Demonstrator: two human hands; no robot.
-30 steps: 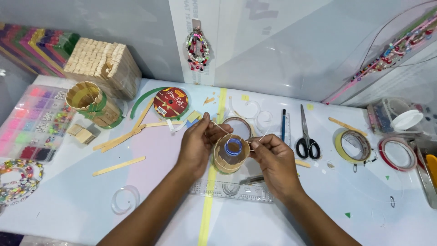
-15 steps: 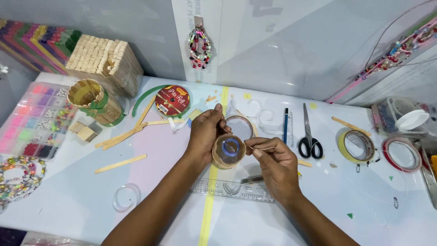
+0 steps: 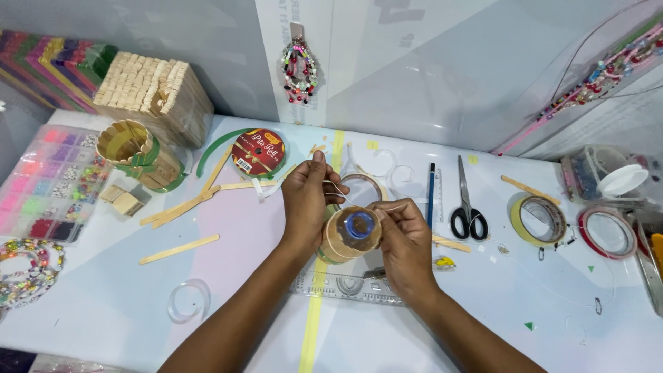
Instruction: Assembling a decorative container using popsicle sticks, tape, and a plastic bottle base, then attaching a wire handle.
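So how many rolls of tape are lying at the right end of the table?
2: a yellowish tape roll right of the scissors, and a red-rimmed tape roll just right of that. More may lie hidden past the frame edge.

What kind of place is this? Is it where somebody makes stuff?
It looks like a craft table. There are flat wooden craft sticks, a tray of coloured beads, scissors and rolls of tape lying about.
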